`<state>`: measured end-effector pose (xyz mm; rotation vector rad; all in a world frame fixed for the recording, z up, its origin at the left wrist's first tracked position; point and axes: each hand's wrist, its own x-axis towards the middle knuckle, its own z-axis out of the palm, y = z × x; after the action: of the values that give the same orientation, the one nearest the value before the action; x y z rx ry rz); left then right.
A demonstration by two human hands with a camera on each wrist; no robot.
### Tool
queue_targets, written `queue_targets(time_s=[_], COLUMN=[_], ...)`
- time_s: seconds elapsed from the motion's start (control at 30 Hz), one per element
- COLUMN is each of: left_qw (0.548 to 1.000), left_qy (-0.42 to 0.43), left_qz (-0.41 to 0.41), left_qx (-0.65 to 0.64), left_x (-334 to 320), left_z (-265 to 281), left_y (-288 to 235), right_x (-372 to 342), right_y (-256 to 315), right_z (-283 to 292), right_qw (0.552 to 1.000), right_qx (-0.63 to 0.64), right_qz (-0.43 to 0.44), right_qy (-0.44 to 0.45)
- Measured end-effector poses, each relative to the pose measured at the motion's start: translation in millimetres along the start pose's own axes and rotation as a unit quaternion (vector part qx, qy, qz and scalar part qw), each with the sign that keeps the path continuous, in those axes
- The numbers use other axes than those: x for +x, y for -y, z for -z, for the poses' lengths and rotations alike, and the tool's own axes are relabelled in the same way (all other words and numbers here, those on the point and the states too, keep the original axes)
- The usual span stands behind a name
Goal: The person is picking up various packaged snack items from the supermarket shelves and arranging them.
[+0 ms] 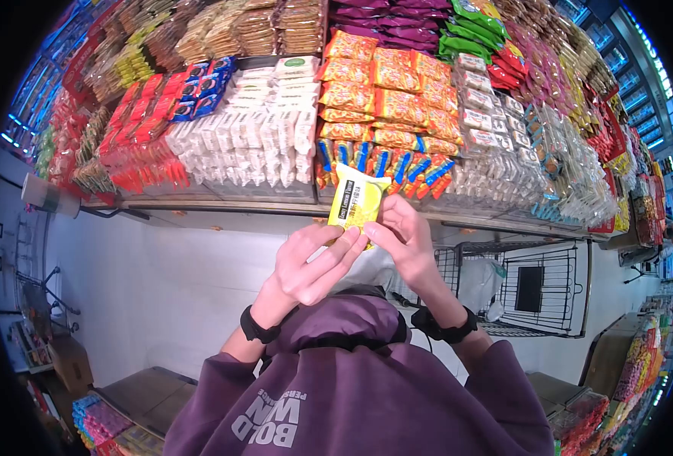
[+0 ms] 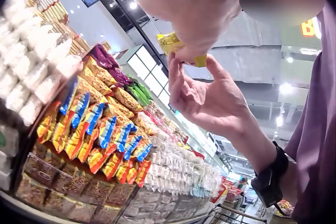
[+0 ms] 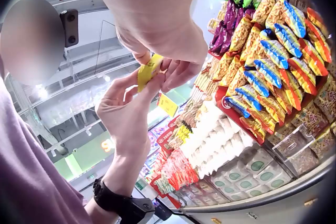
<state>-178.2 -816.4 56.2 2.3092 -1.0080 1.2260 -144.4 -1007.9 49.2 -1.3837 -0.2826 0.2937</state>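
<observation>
A small yellow packet [image 1: 361, 196] marked lemon flavor is held up before the chest, its printed face and black label toward the head camera. My left hand [image 1: 311, 264] pinches its lower edge with the fingertips. From the other side, my right hand [image 1: 403, 242] grips the lower right corner, thumb on the front. The two hands meet at the packet's bottom. In the left wrist view the packet [image 2: 170, 42] shows partly behind the left hand [image 2: 191, 8]. The right wrist view has a yellow strip of the packet [image 3: 149, 73] between both hands.
Behind the packet stands a shelf stacked with orange snack bags [image 1: 401, 102], white packs [image 1: 253, 137] and red packs [image 1: 142, 114]. A shelf edge [image 1: 237, 207] runs in front. At right is a black wire cart [image 1: 541, 292] holding a plastic bag. A white roll [image 1: 50, 196] sits at left.
</observation>
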Motion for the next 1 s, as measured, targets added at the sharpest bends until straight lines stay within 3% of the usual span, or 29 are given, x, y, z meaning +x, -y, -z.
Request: queue_targets(time_s=[0.13,0.3,0.4,0.7,0.8,1.0], left_qw=[0.999,0.995,0.986,0.984,0.982,0.944], left_qy=[-0.026,-0.029,-0.065,-0.059,-0.094,-0.163], left_qz=[-0.037,0.055,0.102,0.124,0.135,0.284], left_qx=[0.012,0.075,0.116,0.113,0.097,-0.038], left_x=[-19,-35,-46,-47,-32,6], left_z=[32,66,63,55,44,21], left_y=[32,66,88,144,170,214], right_x=[28,48,58,120,150,201], right_y=[4,15,17,2,10,21], right_z=[-32,-68,-90,-107,-106,-114], right_qw=[0.998,0.996,0.996,0.997,0.996,0.998], right_qx=[0.061,0.068,0.059,0.058,0.061,0.056], right_qz=[0.005,-0.021,-0.011,0.028,0.023,0.032], right_qy=[-0.013,0.053,0.066,0.035,0.067,-0.005])
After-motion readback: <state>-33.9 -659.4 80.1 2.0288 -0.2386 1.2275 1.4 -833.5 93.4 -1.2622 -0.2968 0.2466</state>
